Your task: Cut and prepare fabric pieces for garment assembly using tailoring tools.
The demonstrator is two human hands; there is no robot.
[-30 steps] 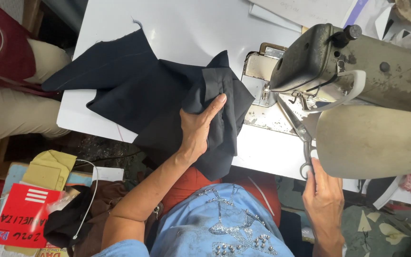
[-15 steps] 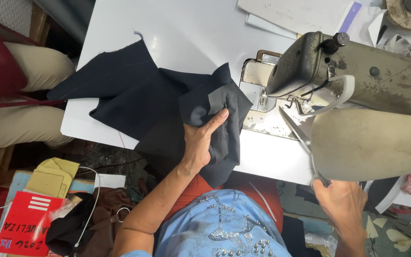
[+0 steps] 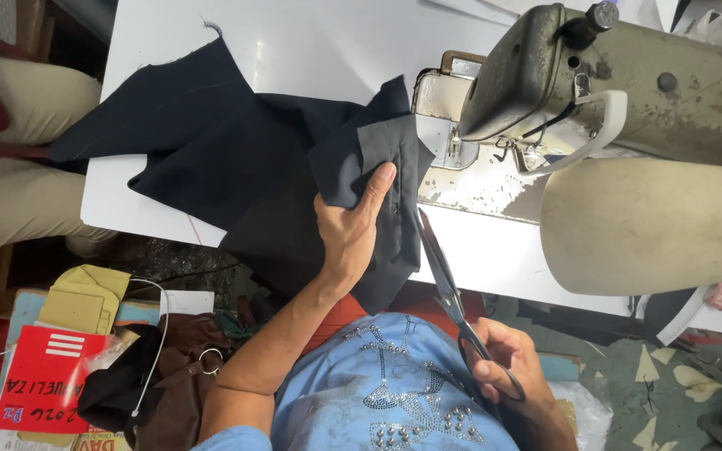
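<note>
- Dark navy fabric (image 3: 236, 159), spread across the near left part of the white sewing table (image 3: 311, 50), one corner reaching up toward the table's far left, the folded lower end hanging over the near edge.
- Left hand (image 3: 348, 230) closed on a folded flap of that fabric at the near edge, thumb up along the fold, other fingers tucked beneath the cloth.
- Right hand (image 3: 503, 372) below the near edge, over the lap, fingers through the loops of steel scissors (image 3: 444, 276), firmly curled around the handles.
- Scissors blades nearly together, tip pointing up just beside the fabric's right border; touching or not, cannot tell.
- Worn cream sewing machine (image 3: 628, 100) on the right half of the table, head overhanging the metal plate close to the fabric's upper right corner.
- Pale blue shirt with silver studs (image 3: 394, 392) at the bottom, between the two arms.
- Red printed box (image 3: 43, 376), tan envelope (image 3: 85, 301) and brown bag (image 3: 177, 376) on the floor, left of the table.
</note>
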